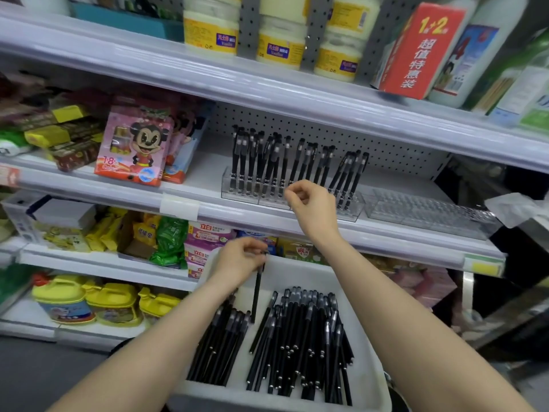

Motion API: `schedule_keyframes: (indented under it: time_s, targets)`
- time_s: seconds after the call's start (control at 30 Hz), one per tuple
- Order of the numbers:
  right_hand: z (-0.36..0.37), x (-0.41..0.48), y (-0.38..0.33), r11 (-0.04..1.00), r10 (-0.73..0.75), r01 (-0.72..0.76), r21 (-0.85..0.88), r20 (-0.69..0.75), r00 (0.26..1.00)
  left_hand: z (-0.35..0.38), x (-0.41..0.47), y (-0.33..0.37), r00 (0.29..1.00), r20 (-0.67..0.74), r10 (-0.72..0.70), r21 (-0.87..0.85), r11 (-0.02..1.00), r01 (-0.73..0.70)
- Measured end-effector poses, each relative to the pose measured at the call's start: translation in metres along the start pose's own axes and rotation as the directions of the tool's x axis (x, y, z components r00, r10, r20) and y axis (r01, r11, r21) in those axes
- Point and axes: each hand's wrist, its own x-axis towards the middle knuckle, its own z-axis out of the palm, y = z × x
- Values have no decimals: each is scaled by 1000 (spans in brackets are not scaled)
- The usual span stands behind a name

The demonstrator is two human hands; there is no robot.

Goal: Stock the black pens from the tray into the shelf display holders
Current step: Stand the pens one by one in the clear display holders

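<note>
Fingertips of my left hand pinch the top end of one black pen, which hangs over the white tray at lower centre. My right hand is up at the clear holder, fingers curled; whether they grip anything I cannot tell. That holder is part filled, thinner toward its right. A second holder, at right, stands empty, and a heap of pens lies in the tray, so I judge the job under half done. The holders sit on a white shop shelf backed by pegboard, with jars above.
</note>
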Motion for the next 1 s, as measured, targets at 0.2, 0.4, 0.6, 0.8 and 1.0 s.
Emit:
schedule_keyframes:
  time_s: [0.2,0.4,0.6,0.8,1.0]
  targets:
    - [4,-26,17,999,46,-41,-23,285,957,-28,11,50,962,-189,197,-22,979,-205]
    - [8,-36,13,996,25,-52,68,358,934,-29,19,69,945,-211,251,-91,957,-275]
    - [5,-30,13,998,31,-44,34,313,949,-26,13,51,956,-170,238,-40,968,-248]
    - [-16,-11,9,999,47,-49,7,181,982,-7,-12,-9,985,166,40,440,891,-111]
    - [-30,8,-11,999,23,-24,28,23,999,4,-26,-53,937,327,-124,683,716,-143]
